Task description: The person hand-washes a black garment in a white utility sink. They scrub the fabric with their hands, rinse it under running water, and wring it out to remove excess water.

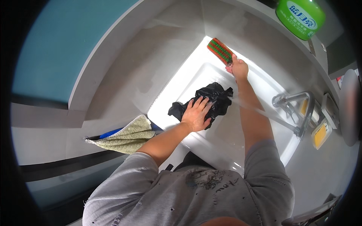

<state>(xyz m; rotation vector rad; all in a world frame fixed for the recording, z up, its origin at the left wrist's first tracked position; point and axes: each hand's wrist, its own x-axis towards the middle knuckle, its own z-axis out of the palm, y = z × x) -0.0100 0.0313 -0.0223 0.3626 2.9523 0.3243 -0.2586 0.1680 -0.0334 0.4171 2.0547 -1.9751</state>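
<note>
My left hand (196,115) lies with spread fingers on a wet, crumpled black cloth or plastic item (216,91) in the white sink basin (195,70). Water runs from the chrome faucet (306,113) at the right and meets the black item beside my fingers. Near the basin's far edge, my right hand (239,67) grips one end of a scrub brush with red-orange and green bristles (219,50). Its bristle side faces up, away from the black item.
A yellowish towel (130,137) hangs at the basin's left. Soap bars in dishes (321,135) sit by the faucet on the right. A green hand-wash bottle (301,18) stands on the ledge (263,15) at the upper right. Tiled walls adjoin the basin.
</note>
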